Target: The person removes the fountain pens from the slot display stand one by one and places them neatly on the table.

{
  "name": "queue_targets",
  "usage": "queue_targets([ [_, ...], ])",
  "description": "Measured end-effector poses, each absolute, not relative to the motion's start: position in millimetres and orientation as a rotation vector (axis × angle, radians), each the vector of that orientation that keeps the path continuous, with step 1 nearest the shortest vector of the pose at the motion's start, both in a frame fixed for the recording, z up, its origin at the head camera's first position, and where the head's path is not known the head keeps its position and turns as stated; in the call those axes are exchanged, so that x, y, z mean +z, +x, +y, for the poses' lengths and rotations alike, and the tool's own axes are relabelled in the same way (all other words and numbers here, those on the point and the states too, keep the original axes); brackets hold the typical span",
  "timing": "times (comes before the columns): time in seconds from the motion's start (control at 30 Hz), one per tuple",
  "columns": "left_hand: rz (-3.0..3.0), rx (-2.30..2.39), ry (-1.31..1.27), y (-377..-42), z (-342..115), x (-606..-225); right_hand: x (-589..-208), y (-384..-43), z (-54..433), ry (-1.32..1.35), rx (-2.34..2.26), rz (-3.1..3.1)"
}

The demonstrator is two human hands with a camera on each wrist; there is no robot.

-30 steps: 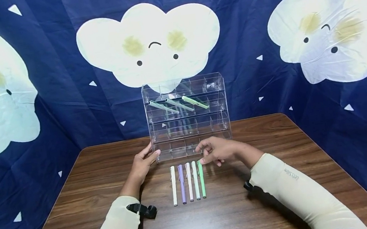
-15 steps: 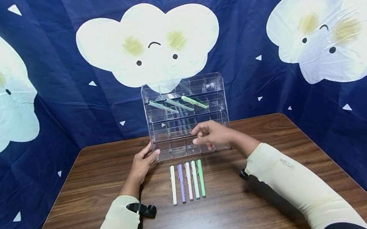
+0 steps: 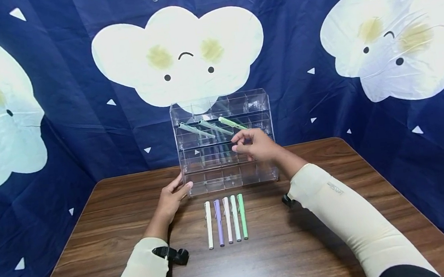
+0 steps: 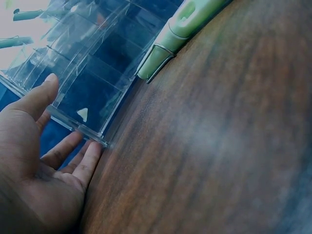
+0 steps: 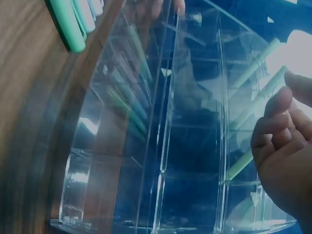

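Observation:
A clear acrylic rack [image 3: 230, 172] with compartments stands upright on the table. My left hand [image 3: 171, 201] holds its lower left corner, thumb in front and the other fingers along the side edge [image 4: 85, 129]. My right hand [image 3: 259, 144], with bent fingers and nothing held, is raised before the rack's upper right part. It overlaps the lower end of a light green pen [image 3: 230, 121] slanting in the upper compartments. Two grey-green pens [image 3: 196, 131] lie slanted to its left. Thumb and index finger [image 5: 280, 100] are close together in the right wrist view.
Several capped pens lie side by side in front of the rack: a white pen [image 3: 209, 224], a purple pen [image 3: 219, 223], a pink pen [image 3: 228, 220], a pale mint pen [image 3: 236, 217] and a green pen [image 3: 242, 216]. A blue cloud-printed cloth [image 3: 294, 48] hangs behind the wooden table [image 3: 123, 213].
My right hand has risen from beside the green pen on the table, up along the rack's front to its upper rows. My left hand has stayed at the corner.

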State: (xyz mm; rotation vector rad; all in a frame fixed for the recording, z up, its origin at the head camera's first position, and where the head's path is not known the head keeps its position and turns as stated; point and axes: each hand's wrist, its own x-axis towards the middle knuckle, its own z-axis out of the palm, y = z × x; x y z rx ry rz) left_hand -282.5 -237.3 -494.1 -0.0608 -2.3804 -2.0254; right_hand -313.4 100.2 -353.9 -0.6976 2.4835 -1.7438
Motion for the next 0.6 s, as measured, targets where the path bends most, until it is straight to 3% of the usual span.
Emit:
queue_targets([
  [0.2,-2.383,-2.045,-0.054,-283,-236,-493,-350,-326,99,-0.621,-1.885,2.624],
  [0.6,-2.38,-2.047,-0.046,-281,-237,-493,-347,-339,90,-0.444,-1.746,2.922],
])
